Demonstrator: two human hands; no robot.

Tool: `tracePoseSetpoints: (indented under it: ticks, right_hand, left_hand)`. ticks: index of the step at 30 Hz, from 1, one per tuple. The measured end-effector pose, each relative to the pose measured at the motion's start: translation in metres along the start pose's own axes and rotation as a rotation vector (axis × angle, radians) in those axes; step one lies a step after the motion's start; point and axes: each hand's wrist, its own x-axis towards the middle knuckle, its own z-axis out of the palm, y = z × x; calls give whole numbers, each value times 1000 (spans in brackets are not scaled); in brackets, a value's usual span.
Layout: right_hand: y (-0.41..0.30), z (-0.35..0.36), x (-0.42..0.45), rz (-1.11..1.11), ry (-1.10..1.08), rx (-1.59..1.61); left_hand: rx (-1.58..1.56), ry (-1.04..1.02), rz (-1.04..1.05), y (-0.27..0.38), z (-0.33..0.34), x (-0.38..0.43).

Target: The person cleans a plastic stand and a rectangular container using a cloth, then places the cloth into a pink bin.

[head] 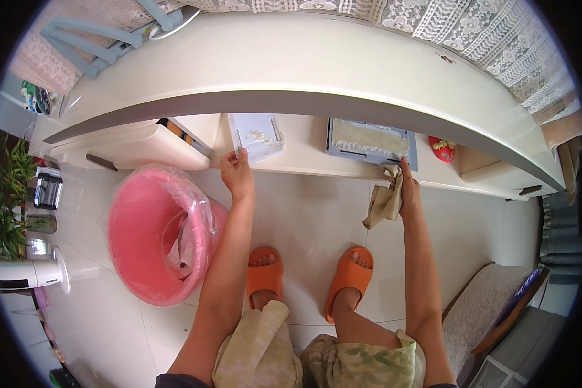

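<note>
My left hand [237, 173] pinches the near left corner of a white plastic tray [266, 151], which has pale streaks or scraps on its surface. The tray lies on the lower shelf of a cream cabinet. In my right hand [410, 191] is a crumpled beige cloth [386, 200] that hangs down over the shelf's front edge. That hand's fingertips reach the near right corner of a grey-blue plastic tray [413, 151]. A light, fuzzy-edged beige panel [368, 137] covers most of this second tray. The far edges of both trays are hidden under the cabinet top.
The cabinet top [291, 58] overhangs the shelf [303, 145]. A red ornament [441, 149] stands right of the grey-blue tray. On the tiled floor, a pink, plastic-lined bin [140, 242] stands beside my left forearm. A drawer [140, 145] juts out at left. A cushioned seat [490, 296] is at right.
</note>
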Motion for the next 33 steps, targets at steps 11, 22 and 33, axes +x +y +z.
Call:
tracePoseSetpoints:
  ticks: [11,22,33]
  right_hand:
    - [23,28,-73,238,-390,268]
    - [37,89,-159,-845,-364,-275]
    - [23,64,-110,-352,-147,262]
  left_hand:
    - [-675,-598,-552,19,-47,-61]
    - [-833,-605,-543,59,-40,-149]
    - [-802,-574,-468,81,-49,-166]
